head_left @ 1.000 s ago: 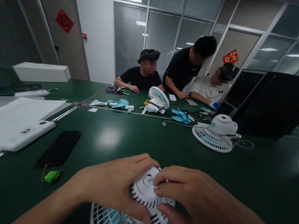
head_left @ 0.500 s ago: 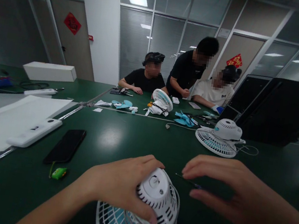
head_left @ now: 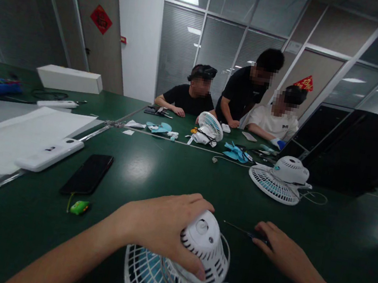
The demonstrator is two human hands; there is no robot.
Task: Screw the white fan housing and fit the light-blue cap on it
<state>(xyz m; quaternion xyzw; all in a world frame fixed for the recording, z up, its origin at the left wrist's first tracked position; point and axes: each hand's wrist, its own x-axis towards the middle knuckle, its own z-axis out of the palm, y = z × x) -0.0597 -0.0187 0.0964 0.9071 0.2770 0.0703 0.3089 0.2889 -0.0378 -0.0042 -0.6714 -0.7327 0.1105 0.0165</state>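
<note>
In front of me a white fan (head_left: 209,252) lies face down, its grille below and its motor housing on top. Pale blue blades show through the grille, and a grey cord loops around the housing. My left hand (head_left: 169,234) is wrapped round the housing from the left. To the right of the fan, my right hand (head_left: 280,247) is closed on the dark handle of a screwdriver (head_left: 238,227). Its thin shaft points left, lying on or just above the green table. Part of the handle is hidden beneath my fingers.
Beyond my hands, a second white fan (head_left: 276,181) lies face down near a black monitor (head_left: 363,150). Farther back are a third fan (head_left: 209,128) and blue blades (head_left: 237,152). A black phone (head_left: 87,174) and white power bank (head_left: 50,154) lie left. Several people sit or stand opposite.
My right hand has lowered to the table and moved away from me, closing from a wide pinch onto the screwdriver. My left hand stays on the fan. The view has tilted slightly.
</note>
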